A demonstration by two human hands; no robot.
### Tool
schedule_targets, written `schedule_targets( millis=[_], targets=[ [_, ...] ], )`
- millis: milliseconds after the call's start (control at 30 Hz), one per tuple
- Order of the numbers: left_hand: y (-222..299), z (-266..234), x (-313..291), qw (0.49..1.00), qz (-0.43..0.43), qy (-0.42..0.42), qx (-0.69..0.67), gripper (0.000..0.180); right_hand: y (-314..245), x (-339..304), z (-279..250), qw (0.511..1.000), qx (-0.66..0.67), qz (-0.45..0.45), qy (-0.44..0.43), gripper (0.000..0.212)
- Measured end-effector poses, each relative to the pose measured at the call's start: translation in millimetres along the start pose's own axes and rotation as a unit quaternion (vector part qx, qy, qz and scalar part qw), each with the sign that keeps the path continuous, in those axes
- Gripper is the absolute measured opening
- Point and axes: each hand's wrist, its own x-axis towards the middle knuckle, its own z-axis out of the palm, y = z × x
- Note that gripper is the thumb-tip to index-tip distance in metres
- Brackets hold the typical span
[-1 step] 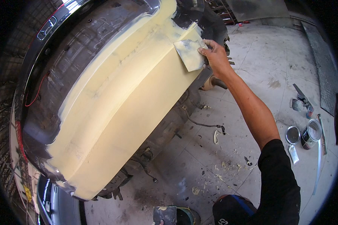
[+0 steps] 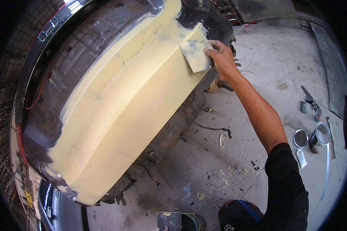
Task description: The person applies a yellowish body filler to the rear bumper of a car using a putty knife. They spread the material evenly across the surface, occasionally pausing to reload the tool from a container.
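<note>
My right hand (image 2: 222,59) is closed on a thin, flat filler spreader (image 2: 196,57), pinched at its right edge between thumb and fingers. Yellowish filler smears the spreader's face. It lies against the far right end of a curved car body panel (image 2: 142,88), which is coated in pale yellow filler. At the bottom edge only a fingertip of my left hand (image 2: 165,228) shows, at a grey mixing board (image 2: 169,219) with a dab of filler on its top edge; the other fingers are out of sight.
Below the panel hang wires and an exhaust pipe (image 2: 224,84). Filler scraps (image 2: 229,169) litter the tiled floor. At right stand an open can (image 2: 320,136), its lid (image 2: 300,138), and a white tube (image 2: 301,158). A bucket (image 2: 192,221) stands beside the board.
The spreader and my right hand have shifted very slightly, the spreader's left corner a little to the right. Everything else looks the same.
</note>
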Motion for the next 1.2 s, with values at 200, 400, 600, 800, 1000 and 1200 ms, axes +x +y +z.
schedule_targets(
  millis=[200, 400, 600, 800, 1000, 1200],
  targets=[
    [-2.8, 1.0, 1.2, 0.999, 0.018, 0.033, 0.013, 0.038, -2.5, -3.6, 1.7, 1.000, -0.010, 0.003, 0.000, 0.038],
    [-5.9, -16.2, 9.7, 0.999, 0.016, 0.031, 0.035, 0.040, -1.9, -4.3, 0.6, 1.000, -0.005, -0.002, -0.011, 0.042],
    [-5.8, -2.4, 4.8, 0.999, 0.027, 0.035, 0.021, 0.040, -4.3, -7.2, 2.6, 1.000, -0.008, 0.001, -0.012, 0.045],
    [-5.8, 3.3, 1.5, 0.999, 0.032, 0.040, 0.016, 0.041, -3.3, -7.7, 4.1, 1.000, -0.011, 0.005, -0.022, 0.045],
    [-5.4, 5.2, -1.2, 0.998, 0.038, 0.045, 0.015, 0.041, -0.9, -7.7, 6.4, 1.000, -0.010, 0.005, -0.027, 0.043],
    [-5.3, 8.0, -3.9, 0.998, 0.044, 0.050, 0.013, 0.042, 3.3, -7.1, 7.9, 1.000, -0.012, -0.013, -0.022, 0.041]
  ],
)
